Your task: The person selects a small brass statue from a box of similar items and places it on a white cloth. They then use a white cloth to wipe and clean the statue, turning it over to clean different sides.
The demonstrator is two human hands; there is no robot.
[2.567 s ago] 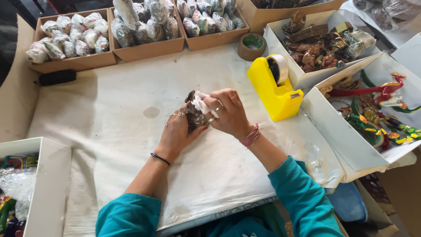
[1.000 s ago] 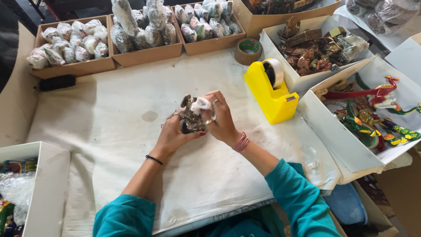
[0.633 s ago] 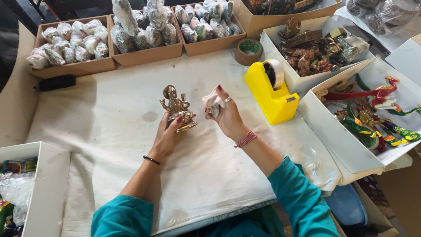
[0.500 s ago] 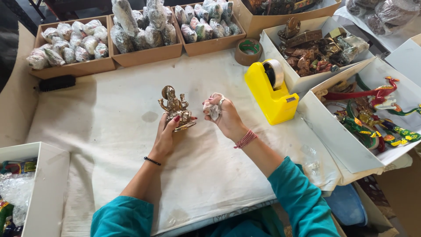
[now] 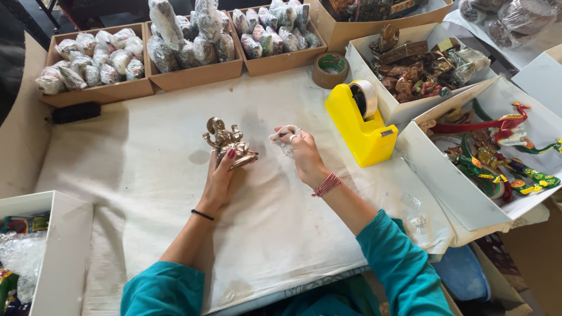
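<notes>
While my left hand [image 5: 218, 178] is clamped on the small brass seated-deity figurine [image 5: 227, 140], upright above the white-covered counter [image 5: 146, 175], my right hand [image 5: 303, 155] is closed on crumpled clear plastic wrap [image 5: 283, 136]. I judge a firm base grip best. My fingers hide the figurine's underside and most of the wrap.

brassy, glossy metal on the figurine [image 5: 227, 142]; crumpled thin clear plastic for the wrapping wad [image 5: 284, 138]; matt, stained white cloth over the table [image 5: 146, 193]; smooth glossy yellow plastic on the tape dispenser [image 5: 360, 126]; plain matt brown cardboard for the trays [image 5: 105, 90]; glossy painted finish on the bird figures [image 5: 503, 152].
</notes>
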